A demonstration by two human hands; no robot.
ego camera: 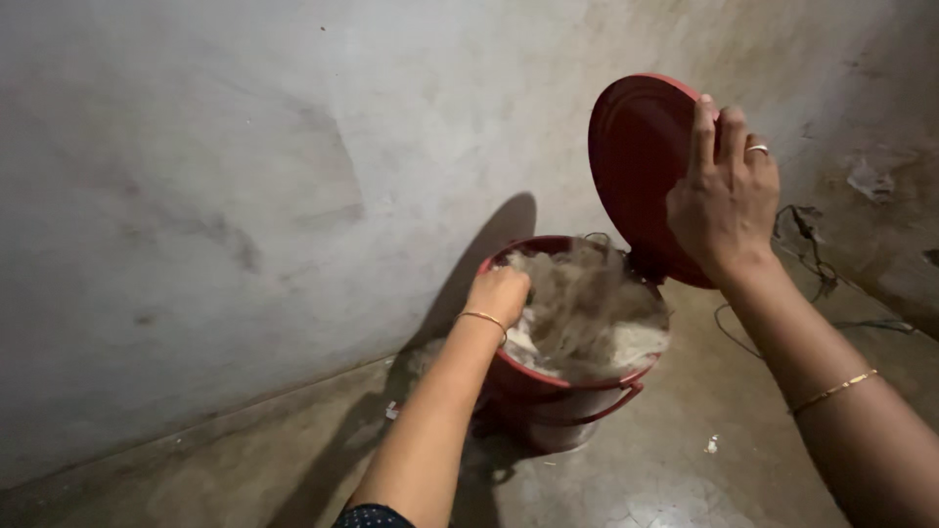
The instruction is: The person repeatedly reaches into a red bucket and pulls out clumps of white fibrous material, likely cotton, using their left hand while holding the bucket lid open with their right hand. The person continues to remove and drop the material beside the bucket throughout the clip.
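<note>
Bucket (562, 406): red, on the floor (685, 469) close to the wall (245, 196), full of pale fibrous stuff (587, 303).
Left hand (499, 293): grip clenched at the near rim, touching the stuff.
Right hand (724, 196): fingers flat on the upright red lid (636, 147), holding it raised.
Open room: bare floor in front and right; cables (812, 254) beyond.

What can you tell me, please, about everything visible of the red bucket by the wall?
The red bucket is round, looks like plastic or painted metal, and stands upright on the floor near the wall. A thin red handle hangs down against its side. It is open and filled to the rim with blurred pale, fibrous stuff. The left hand, closed, is at its near rim in that stuff. The right hand holds the round red lid tilted up over the far rim.
</note>
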